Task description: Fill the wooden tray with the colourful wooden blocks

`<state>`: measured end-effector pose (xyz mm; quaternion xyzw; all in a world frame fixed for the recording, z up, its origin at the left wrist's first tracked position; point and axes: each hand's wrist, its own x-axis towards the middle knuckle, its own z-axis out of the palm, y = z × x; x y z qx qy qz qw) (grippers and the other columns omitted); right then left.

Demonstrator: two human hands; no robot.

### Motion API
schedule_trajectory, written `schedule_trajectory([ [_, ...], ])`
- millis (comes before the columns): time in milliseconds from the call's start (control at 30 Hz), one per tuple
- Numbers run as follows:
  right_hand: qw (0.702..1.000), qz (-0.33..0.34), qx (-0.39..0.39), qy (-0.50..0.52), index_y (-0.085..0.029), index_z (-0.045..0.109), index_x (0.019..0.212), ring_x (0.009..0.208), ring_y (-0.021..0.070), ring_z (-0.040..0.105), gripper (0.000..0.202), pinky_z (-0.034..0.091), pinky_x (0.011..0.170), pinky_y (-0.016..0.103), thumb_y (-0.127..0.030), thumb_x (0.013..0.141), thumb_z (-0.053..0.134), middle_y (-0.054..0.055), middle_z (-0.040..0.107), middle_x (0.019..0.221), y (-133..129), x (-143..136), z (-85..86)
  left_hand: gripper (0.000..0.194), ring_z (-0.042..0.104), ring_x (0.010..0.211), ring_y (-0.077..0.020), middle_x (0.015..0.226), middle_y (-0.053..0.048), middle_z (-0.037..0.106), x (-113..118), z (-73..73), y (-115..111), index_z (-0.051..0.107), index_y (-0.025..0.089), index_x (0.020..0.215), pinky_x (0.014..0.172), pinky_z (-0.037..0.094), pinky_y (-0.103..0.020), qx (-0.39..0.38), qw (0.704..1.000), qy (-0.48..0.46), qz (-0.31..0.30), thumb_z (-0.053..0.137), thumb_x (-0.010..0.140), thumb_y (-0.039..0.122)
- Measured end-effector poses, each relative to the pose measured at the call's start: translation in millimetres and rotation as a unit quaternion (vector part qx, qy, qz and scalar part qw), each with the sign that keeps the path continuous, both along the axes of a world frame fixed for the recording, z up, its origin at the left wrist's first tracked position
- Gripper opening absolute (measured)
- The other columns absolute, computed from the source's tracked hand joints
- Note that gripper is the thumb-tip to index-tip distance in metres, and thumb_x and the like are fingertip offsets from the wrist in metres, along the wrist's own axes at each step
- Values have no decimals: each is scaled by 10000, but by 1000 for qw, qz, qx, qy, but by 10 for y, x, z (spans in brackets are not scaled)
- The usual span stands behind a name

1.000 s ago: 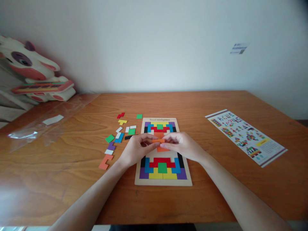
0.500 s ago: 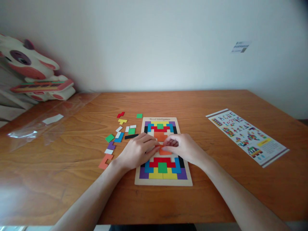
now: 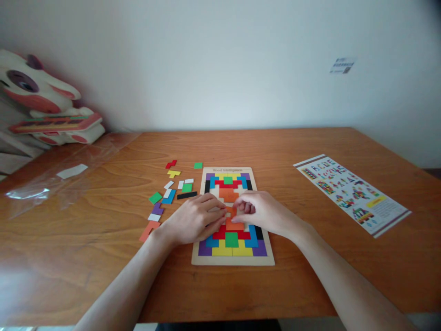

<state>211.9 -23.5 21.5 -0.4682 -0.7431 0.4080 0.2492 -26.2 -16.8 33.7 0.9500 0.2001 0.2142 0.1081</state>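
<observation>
A wooden puzzle board [image 3: 233,260] lies in front of me, bearing coloured pieces at its top and bottom with bare wood between. My right hand [image 3: 263,211] has its thumb and index finger on an orange puzzle piece [image 3: 234,225], just above the lower red piece [image 3: 244,235]. My left hand [image 3: 198,218] reaches over the board's left side, fingers bent and a little apart, tips at the orange piece's left edge. Another orange piece [image 3: 227,196] sits farther up. The hands cover parts of the board's middle.
Left of the board lie loose pieces, among them a black bar [image 3: 186,195], a blue piece [image 3: 169,197] and an orange piece [image 3: 149,230]. A printed sheet [image 3: 351,193] is on the right. A plastic bag [image 3: 69,184] and a cow-shaped toy keyboard [image 3: 58,122] stand left.
The orange piece has moved slightly toward me, down against the lower red piece. My right fingers have spread a little at it. My left hand has barely moved.
</observation>
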Motion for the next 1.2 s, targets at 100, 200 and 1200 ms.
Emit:
schedule_trajectory([
  [100,1000,7,4,-11,-193,702,841,653,134,605,271,502,611,275,-403,731,833,20,677,771,-10,10,42,253,658,966,-219,1023,-116,720,4,9,-5,716,180,1097,862,556,-382,-3,1000,6,13,495,976,206],
  [200,1000,10,11,-14,-198,699,872,688,143,605,328,503,627,279,-455,719,832,29,676,818,-21,21,73,258,646,972,-223,1034,-115,710,5,18,-12,711,184,1115,871,548,-394,-5,1000,17,16,493,978,211],
  [1200,990,51,83,-106,-183,632,828,774,143,599,229,476,689,277,-391,858,724,41,655,906,-26,31,103,186,640,920,-205,1004,-81,680,-8,-32,-24,706,182,1009,777,557,-330,38,994,42,88,557,975,288],
])
